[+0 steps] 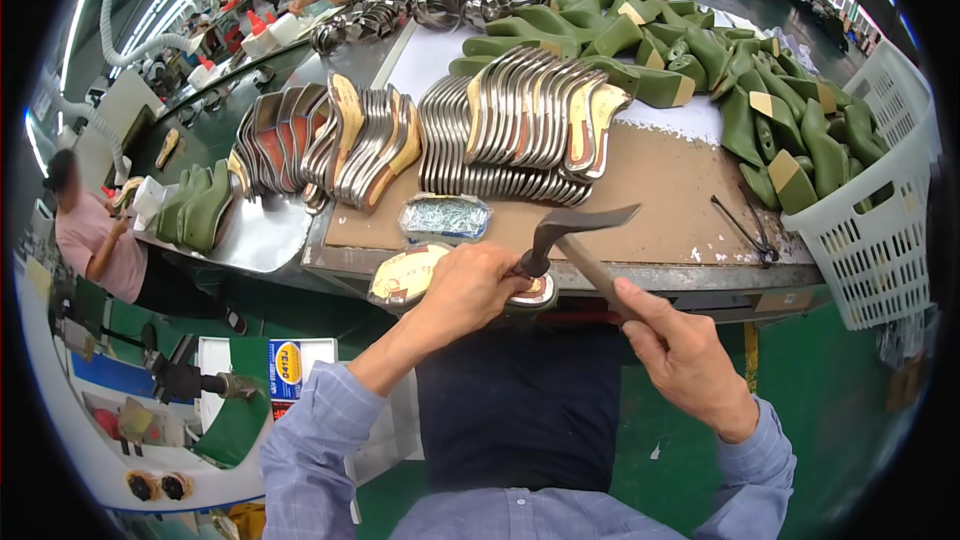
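Observation:
My right hand [680, 345] is wrapped round the wooden handle of a hammer [588, 222] with a dark, curved head. The hammer's striking face is down beside the fingers of my left hand [465, 285]. That hand is closed in a pinch over a cream insole [405, 275], which lies sole side up, seemingly on a shoe last, at the table's near edge. What the left fingertips hold, if anything, is hidden. Just beyond stands a small, clear-wrapped tray [445, 218] of tiny metal pieces, perhaps nails.
Rows of metal-edged insoles [520, 120] stand on the brown-covered table [660, 165]. Green shoe lasts [740, 130] are heaped at the back right, beside a white slatted basket [860, 250]. A dark pincer-like tool [745, 230] lies near it. Co-workers [100, 230] are at left and back.

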`<action>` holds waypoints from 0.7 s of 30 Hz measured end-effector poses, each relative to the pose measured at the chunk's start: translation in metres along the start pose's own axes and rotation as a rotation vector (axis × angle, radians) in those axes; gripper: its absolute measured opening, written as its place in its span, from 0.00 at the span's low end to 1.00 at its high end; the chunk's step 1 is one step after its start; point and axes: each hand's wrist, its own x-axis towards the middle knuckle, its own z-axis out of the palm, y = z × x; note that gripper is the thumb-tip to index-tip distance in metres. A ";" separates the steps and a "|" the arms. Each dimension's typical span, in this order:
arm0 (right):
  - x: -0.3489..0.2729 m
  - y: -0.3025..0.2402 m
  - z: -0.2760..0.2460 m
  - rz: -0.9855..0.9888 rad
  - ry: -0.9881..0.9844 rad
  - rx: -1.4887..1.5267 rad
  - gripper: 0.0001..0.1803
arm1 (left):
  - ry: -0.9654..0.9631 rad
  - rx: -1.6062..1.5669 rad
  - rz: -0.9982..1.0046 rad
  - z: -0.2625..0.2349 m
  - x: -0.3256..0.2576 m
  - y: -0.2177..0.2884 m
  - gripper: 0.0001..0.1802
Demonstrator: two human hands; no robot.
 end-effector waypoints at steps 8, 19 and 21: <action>-0.035 0.030 0.006 0.294 0.219 0.376 0.27 | 0.014 0.327 0.181 -0.018 -0.017 -0.027 0.31; -0.050 0.040 0.012 0.100 0.223 0.142 0.29 | 0.001 0.241 0.150 -0.011 -0.012 -0.021 0.29; -0.050 0.036 0.010 0.116 0.244 0.173 0.29 | -0.008 0.213 0.108 -0.012 -0.016 -0.024 0.29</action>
